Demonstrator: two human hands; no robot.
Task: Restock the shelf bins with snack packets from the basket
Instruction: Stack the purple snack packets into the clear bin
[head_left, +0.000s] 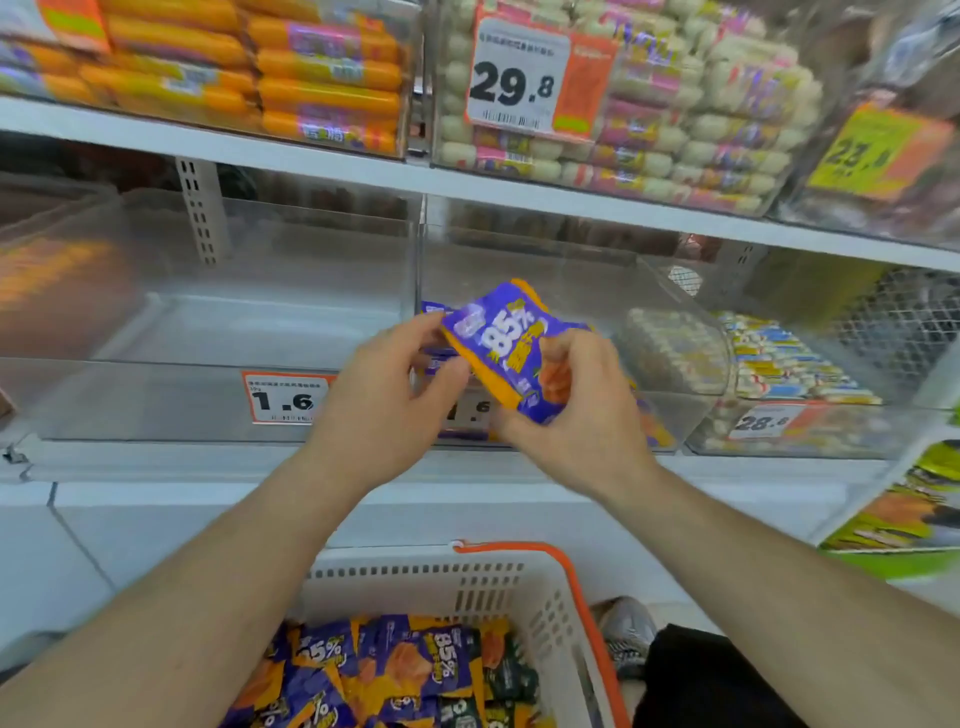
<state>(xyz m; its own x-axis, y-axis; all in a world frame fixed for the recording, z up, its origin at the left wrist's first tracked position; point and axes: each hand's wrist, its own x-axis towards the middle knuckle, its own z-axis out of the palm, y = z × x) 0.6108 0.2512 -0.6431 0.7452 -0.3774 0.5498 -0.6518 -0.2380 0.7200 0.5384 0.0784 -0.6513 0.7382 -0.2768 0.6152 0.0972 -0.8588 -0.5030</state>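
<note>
Holding a small stack of purple-and-orange snack packets (511, 353) up at the middle shelf bin (524, 270), both hands are on the job here! The left hand (384, 400) pinches the stack's near edge, fingers (415, 332) curled over the top, while the right hand (576, 410) wraps round the lower end, thumb underneath. The stack sits right at the bin's front lip, not yet dropped in.

How far along? Early days, I'd say. That middle bin shows only a few purple packets at its front and lots of clear space behind. The neighbouring clear bin (208, 312) on the left, with its 1.6 price tag (285, 397), looks bare as far as I can see. Down below, the white basket (467, 582) with the orange handle (587, 603) carries a thick pile of the same packets (395, 670). Plenty of trips left, by my reckoning.
</note>
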